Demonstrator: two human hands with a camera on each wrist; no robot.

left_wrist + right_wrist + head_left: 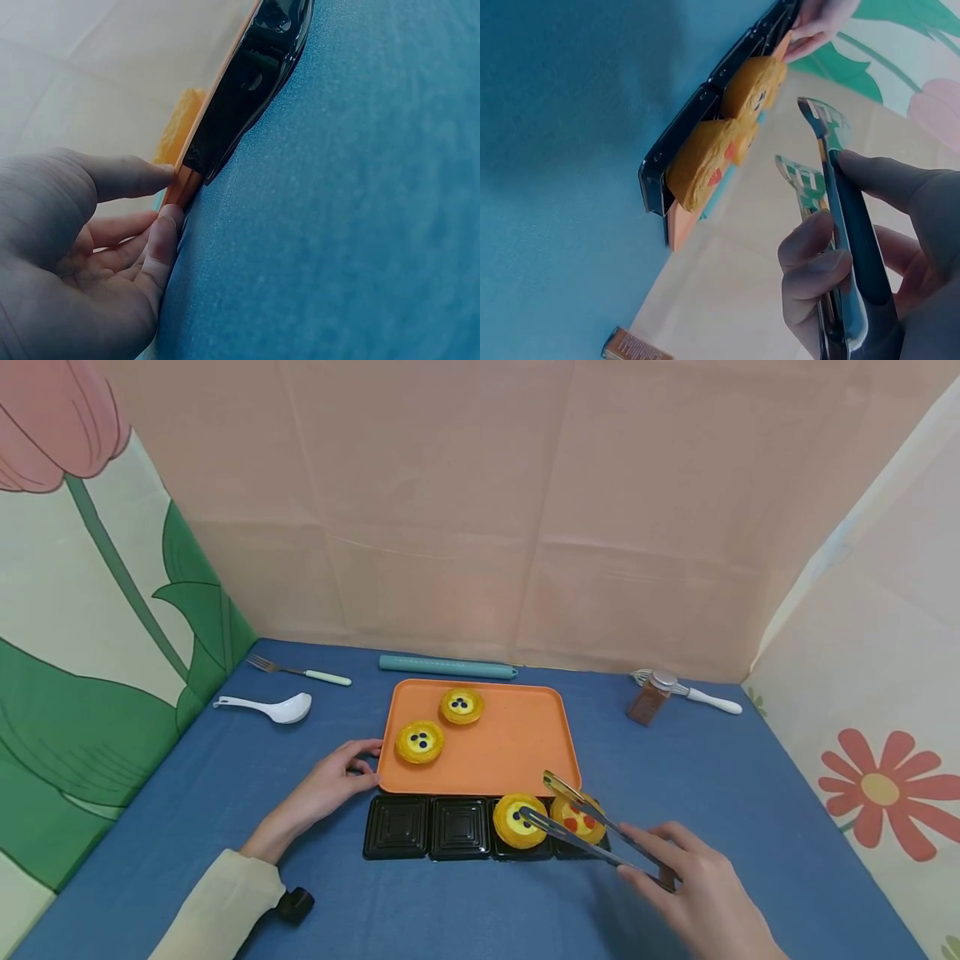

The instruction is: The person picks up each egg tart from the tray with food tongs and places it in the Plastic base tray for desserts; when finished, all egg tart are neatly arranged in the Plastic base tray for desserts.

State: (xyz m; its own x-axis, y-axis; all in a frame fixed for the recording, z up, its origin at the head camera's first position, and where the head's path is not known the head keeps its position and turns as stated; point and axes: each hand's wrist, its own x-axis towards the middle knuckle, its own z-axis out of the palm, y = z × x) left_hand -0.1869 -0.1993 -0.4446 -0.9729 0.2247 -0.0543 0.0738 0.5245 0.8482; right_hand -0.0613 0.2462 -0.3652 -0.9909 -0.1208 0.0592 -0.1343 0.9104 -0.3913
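My left hand [326,785] holds the near left corner of the orange tray [510,739] between thumb and fingers. Two tarts [462,706] dotted with blueberries sit on this tray's left half. Against its near edge lies a black plastic tray [397,828] with square compartments. A blueberry tart [512,837] and a tart with red fruit pieces [583,828] fill its two right compartments; the left two hold nothing. My right hand [705,893] grips metal tongs [861,240]. Their tips are spread above the two right tarts, nothing between them.
A fork [326,677] and a white spoon [288,708] lie at the back left. Along the back is a teal rod [447,667]. At the back right are a brown shaker jar [648,703] and a whisk [712,699]. Cloth walls border the blue table [465,910].
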